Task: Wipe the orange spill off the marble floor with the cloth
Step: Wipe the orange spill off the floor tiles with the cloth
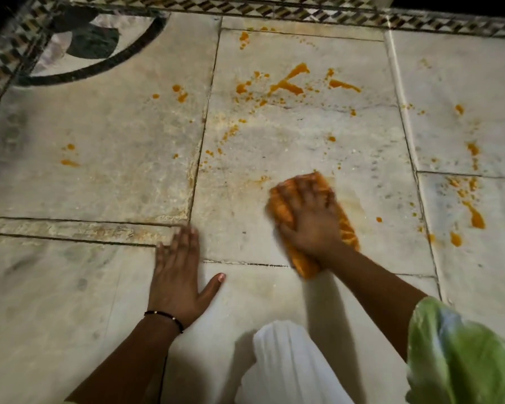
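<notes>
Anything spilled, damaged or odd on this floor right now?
Yes. Orange spill is splattered across several marble floor slabs, thickest far from the person, with more streaks at right. The right hand presses an orange cloth nearer in. No breakage visible.

Cloth (pixel 344 228) orange, lower right of centre. Spill (pixel 289 83) orange: splashes and specks, thickest upper centre, more along right edge. Floor (pixel 99 141) pale grey-white marble, faint veins, dark joint lines. Border (pixel 303 11) across top: small black, white and brown checks. Inlay (pixel 99 56) upper left: black arc, dark green shapes. Bracelet (pixel 164 316) black with pale beads. Sleeve (pixel 464 354) light green, lower right. Garment (pixel 289 365) white, bottom centre.
</notes>
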Demonstrator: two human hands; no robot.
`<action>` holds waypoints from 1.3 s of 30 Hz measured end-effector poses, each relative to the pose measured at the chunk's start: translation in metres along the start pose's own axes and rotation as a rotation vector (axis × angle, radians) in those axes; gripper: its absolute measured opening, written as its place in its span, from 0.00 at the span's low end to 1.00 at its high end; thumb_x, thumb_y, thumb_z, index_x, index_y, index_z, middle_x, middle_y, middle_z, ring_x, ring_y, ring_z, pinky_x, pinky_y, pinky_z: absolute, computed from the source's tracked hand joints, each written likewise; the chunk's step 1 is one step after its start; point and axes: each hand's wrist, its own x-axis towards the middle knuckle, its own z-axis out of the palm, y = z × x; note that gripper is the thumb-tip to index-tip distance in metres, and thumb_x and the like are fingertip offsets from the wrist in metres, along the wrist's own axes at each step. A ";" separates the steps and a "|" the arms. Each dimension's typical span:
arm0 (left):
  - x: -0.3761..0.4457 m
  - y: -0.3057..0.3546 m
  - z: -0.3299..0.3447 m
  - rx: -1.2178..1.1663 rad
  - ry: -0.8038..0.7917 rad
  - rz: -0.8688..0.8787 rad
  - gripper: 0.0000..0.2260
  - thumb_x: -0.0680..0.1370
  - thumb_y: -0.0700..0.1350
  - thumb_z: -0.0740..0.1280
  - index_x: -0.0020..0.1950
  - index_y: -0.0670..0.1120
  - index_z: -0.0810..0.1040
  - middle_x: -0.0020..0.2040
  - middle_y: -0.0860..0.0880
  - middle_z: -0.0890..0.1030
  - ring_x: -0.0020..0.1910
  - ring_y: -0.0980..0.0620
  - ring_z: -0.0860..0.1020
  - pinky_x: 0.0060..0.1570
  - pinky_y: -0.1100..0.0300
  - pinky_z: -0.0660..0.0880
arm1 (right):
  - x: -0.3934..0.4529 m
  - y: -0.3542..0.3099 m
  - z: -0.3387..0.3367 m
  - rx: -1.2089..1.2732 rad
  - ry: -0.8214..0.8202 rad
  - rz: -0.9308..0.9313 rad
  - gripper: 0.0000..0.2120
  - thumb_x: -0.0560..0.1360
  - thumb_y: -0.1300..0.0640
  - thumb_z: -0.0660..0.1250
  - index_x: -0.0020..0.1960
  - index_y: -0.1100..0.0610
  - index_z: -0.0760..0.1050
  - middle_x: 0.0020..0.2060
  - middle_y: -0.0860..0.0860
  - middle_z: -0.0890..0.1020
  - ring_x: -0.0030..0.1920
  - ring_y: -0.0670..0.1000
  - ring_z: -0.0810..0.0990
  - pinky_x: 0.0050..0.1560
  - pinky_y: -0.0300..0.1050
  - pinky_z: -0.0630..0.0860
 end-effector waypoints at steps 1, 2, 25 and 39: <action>0.004 0.007 0.000 -0.008 0.002 0.028 0.40 0.75 0.68 0.48 0.78 0.43 0.46 0.78 0.44 0.48 0.76 0.48 0.48 0.73 0.49 0.40 | -0.006 -0.011 0.003 -0.022 -0.015 -0.105 0.36 0.72 0.32 0.46 0.77 0.42 0.45 0.78 0.53 0.46 0.76 0.57 0.39 0.72 0.62 0.36; 0.008 0.013 0.000 -0.012 -0.003 0.048 0.40 0.75 0.68 0.48 0.78 0.44 0.46 0.78 0.45 0.48 0.77 0.49 0.47 0.73 0.50 0.40 | -0.017 -0.015 0.006 -0.033 -0.012 -0.188 0.35 0.73 0.33 0.47 0.77 0.42 0.45 0.78 0.52 0.46 0.76 0.56 0.38 0.72 0.62 0.35; 0.012 0.015 0.012 -0.038 -0.028 0.038 0.41 0.74 0.70 0.51 0.78 0.43 0.50 0.79 0.47 0.50 0.77 0.50 0.49 0.73 0.45 0.50 | 0.017 0.041 -0.005 0.052 0.106 -0.220 0.31 0.70 0.37 0.52 0.73 0.41 0.61 0.74 0.49 0.63 0.76 0.54 0.53 0.71 0.67 0.50; 0.014 0.015 0.007 -0.084 -0.013 0.049 0.42 0.73 0.69 0.56 0.77 0.42 0.53 0.78 0.46 0.52 0.77 0.49 0.51 0.72 0.46 0.50 | 0.018 0.005 0.001 0.032 0.068 -0.358 0.30 0.72 0.38 0.54 0.74 0.39 0.57 0.75 0.48 0.61 0.76 0.53 0.50 0.73 0.59 0.44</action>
